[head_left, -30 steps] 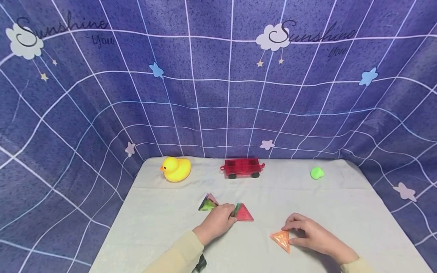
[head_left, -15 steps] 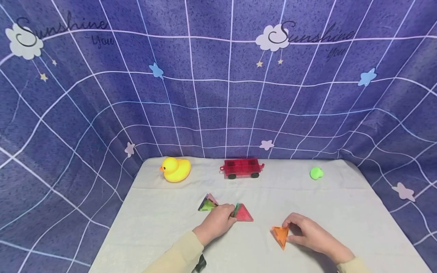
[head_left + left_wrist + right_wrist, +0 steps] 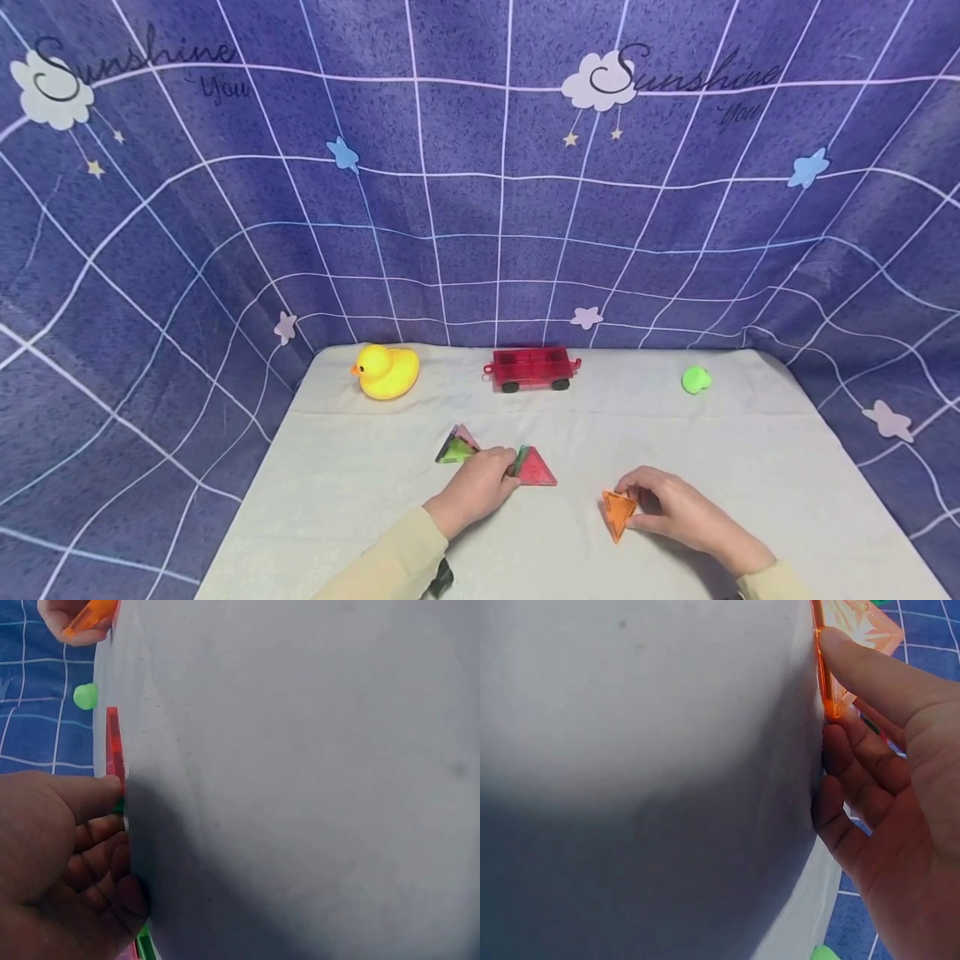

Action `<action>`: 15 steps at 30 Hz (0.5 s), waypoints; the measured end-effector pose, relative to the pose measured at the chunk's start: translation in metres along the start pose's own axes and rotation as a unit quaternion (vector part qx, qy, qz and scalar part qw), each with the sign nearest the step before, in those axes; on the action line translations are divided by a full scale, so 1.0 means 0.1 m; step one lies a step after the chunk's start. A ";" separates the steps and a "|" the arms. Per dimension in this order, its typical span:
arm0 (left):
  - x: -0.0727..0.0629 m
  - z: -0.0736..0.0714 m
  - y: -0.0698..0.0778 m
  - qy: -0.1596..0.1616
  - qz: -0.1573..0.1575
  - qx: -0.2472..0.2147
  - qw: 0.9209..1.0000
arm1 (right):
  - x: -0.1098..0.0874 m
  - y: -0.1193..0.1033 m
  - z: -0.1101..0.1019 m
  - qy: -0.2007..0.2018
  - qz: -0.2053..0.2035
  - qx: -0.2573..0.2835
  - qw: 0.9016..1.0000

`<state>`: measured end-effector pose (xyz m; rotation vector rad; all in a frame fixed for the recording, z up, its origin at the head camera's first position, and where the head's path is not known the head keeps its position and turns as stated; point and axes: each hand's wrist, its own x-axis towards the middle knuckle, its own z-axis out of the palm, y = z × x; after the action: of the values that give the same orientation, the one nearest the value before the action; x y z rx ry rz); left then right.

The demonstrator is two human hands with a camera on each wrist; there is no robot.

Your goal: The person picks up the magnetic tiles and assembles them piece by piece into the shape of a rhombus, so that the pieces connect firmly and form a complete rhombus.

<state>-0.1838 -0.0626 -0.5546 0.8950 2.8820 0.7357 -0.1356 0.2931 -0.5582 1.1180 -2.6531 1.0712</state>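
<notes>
My right hand (image 3: 681, 512) pinches an orange translucent triangular tile (image 3: 617, 513) between thumb and fingers, low over the table. In the right wrist view the thumb presses the near edge of this orange tile (image 3: 825, 671). At the middle of the table my left hand (image 3: 476, 490) grips joined tiles at a green tile (image 3: 519, 458), with a red triangular tile (image 3: 537, 468) sticking out to the right. The left fingers cover part of the green one. Just behind that hand stands a pyramid-like group of lime green and pink triangular tiles (image 3: 457, 450), partly hidden by it.
Along the back of the white-covered table (image 3: 337, 500) stand a yellow rubber duck (image 3: 387, 372), a red toy wagon (image 3: 534, 369) with black wheels, and a small bright green toy (image 3: 696, 380). A blue gridded curtain (image 3: 465, 200) encloses the back and sides.
The orange tile has turned in my right hand, its lower tip swinging left and its face showing a deeper orange. The left hand and its tiles stay in place.
</notes>
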 end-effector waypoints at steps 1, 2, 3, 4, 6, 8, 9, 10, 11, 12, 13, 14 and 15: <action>0.00 0.00 0.00 0.000 0.001 0.001 1.000 | 0.00 0.01 0.00 0.000 -0.010 0.001 1.000; 0.00 0.00 0.00 0.000 0.001 0.001 1.000 | 0.00 0.01 -0.01 0.000 -0.021 -0.001 1.000; 0.00 0.00 0.00 0.000 0.002 0.001 1.000 | 0.00 0.02 -0.01 0.002 -0.030 -0.001 1.000; 0.00 -0.01 0.00 -0.001 0.001 0.000 1.000 | 0.00 0.02 -0.01 0.004 -0.035 -0.002 0.999; 0.00 -0.01 0.00 -0.003 -0.001 0.000 1.000 | 0.00 0.02 0.00 0.010 -0.033 0.000 0.999; 0.00 -0.01 0.01 -0.004 -0.002 0.000 1.000 | 0.01 0.01 0.01 0.016 -0.018 -0.003 1.000; 0.00 -0.01 0.01 -0.003 -0.001 0.001 1.000 | 0.01 0.01 0.01 0.019 -0.008 -0.006 1.000; 0.00 -0.01 0.01 -0.003 0.000 0.002 1.000 | 0.01 0.00 0.02 0.020 0.005 -0.008 1.000; 0.00 -0.01 0.01 -0.003 0.000 0.002 1.000 | 0.02 -0.01 0.03 0.021 0.017 -0.012 1.000; 0.00 -0.01 0.01 -0.003 0.000 0.004 1.000 | 0.03 -0.01 0.03 0.021 0.029 -0.017 0.999; 0.00 -0.01 0.01 -0.004 0.000 0.004 1.000 | 0.04 -0.02 0.04 0.020 0.041 -0.024 0.999; 0.00 -0.01 0.01 -0.004 0.000 0.004 1.000 | 0.04 -0.03 0.05 0.020 0.053 -0.030 0.998; 0.00 -0.01 0.01 -0.005 0.000 0.004 1.000 | 0.05 -0.04 0.06 0.021 0.063 -0.035 0.997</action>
<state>-0.1840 -0.0625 -0.5531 0.8962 2.8791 0.7190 -0.1358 0.2846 -0.5589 0.9164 -2.7368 1.0008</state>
